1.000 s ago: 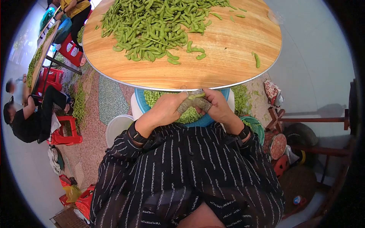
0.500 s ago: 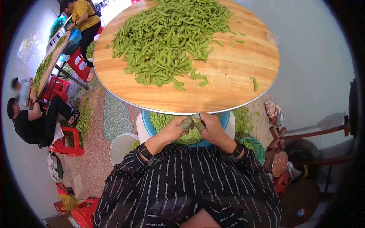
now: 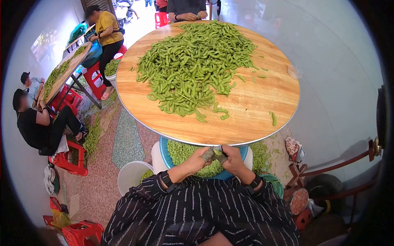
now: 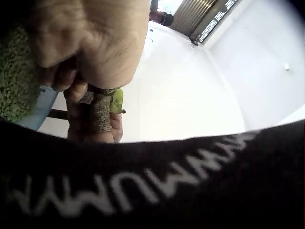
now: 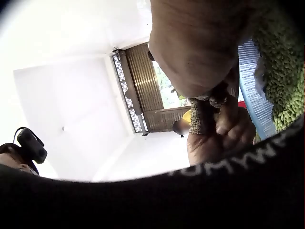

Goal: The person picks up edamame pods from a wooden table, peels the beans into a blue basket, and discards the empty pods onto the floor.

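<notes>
My left hand (image 3: 195, 161) and right hand (image 3: 234, 160) meet at the near edge of the round wooden table (image 3: 246, 123). Between them they pinch a green soybean pod (image 3: 217, 152), whose tip (image 4: 117, 101) shows in the left wrist view. Grey-brown patterned covers (image 3: 208, 155) wrap some digits; one on my left hand (image 5: 198, 117) shows in the right wrist view. Below both hands sits a blue basin (image 3: 163, 151) of shelled green beans (image 3: 180, 155). My curled fingers hide part of the pod.
A large heap of pods (image 3: 193, 65) covers the table's middle and far side. A white bucket (image 3: 125, 176) stands at left, a green basket (image 3: 274, 185) at right. Several people work around: one across the table (image 3: 186, 7), others at a side table (image 3: 74, 61). Red stools (image 3: 76, 158) stand at left.
The head view has tilted up, so the table and hands sit lower and a person across the table comes into view. Both hands stay together on a pod, their digits slightly shifted.
</notes>
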A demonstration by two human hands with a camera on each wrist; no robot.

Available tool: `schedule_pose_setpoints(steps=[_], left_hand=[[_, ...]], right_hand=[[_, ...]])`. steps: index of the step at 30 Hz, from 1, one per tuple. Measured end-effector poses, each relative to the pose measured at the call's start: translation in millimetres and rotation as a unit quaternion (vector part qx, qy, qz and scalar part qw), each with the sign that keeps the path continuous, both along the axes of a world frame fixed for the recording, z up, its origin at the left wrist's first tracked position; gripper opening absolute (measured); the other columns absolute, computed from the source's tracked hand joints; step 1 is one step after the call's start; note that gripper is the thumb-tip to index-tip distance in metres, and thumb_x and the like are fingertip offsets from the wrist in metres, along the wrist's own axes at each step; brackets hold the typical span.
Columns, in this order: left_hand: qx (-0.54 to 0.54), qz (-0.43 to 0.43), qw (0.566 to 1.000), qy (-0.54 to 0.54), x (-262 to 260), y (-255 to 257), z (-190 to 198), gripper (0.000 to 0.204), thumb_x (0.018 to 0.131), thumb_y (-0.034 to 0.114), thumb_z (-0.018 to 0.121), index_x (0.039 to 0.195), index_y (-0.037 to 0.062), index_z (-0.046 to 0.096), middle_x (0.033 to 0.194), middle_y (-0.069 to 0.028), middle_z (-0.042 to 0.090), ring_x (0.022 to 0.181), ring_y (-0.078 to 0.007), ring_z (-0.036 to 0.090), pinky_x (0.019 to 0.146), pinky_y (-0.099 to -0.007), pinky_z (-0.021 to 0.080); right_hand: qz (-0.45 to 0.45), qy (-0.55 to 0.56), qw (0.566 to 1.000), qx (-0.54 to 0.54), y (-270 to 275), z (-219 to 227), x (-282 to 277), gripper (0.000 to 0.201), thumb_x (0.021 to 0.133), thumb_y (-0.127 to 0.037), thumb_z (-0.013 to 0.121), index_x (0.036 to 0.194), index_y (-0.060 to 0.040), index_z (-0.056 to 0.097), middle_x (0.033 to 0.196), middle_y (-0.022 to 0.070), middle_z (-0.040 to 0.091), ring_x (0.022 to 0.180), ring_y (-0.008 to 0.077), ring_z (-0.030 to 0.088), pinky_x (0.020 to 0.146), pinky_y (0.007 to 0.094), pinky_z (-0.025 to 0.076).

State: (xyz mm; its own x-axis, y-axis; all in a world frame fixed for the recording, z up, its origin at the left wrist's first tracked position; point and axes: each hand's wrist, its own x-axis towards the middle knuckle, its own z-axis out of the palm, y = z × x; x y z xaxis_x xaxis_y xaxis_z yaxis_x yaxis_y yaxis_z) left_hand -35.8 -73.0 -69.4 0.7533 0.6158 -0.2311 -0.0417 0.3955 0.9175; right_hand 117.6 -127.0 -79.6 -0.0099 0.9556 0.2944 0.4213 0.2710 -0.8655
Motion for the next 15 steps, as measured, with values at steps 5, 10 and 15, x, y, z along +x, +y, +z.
schedule_pose_setpoints(steps=[5,10,15], left_hand=[[0.063,-0.016,0.997,0.045,-1.7,3.0,-15.3,0.021,0.088,0.029,0.04,0.08,0.0111,0.049,0.06,0.0046,0.042,0.049,-0.0044,0.034,0.043,-0.0183,0.025],[0.008,-0.058,0.997,0.054,-5.3,2.1,3.9,0.026,0.089,0.03,0.037,0.074,0.0099,0.044,0.058,0.003,0.039,0.047,-0.0052,0.028,0.042,-0.0189,0.022],[-0.038,-0.087,0.993,0.069,-8.2,6.4,1.5,0.024,0.09,0.025,0.035,0.074,0.0087,0.043,0.057,0.0029,0.036,0.047,-0.0052,0.028,0.042,-0.0191,0.022]], right_hand=[[-0.018,0.009,1.0,-0.016,-3.0,4.3,-3.8,0.015,0.068,-0.005,0.051,0.082,0.0011,0.053,0.071,0.0208,0.051,0.064,0.0323,0.052,0.058,0.0339,0.04],[0.0,0.179,0.979,-0.098,-5.3,-6.3,-7.7,0.011,0.074,-0.001,0.05,0.083,0.0003,0.056,0.069,-0.0013,0.053,0.063,0.0076,0.047,0.057,0.0227,0.039],[0.023,0.268,0.951,-0.154,-6.0,-10.1,-6.1,0.008,0.077,-0.001,0.05,0.082,-0.0016,0.056,0.067,-0.0027,0.052,0.059,0.0039,0.044,0.052,0.0188,0.036]])
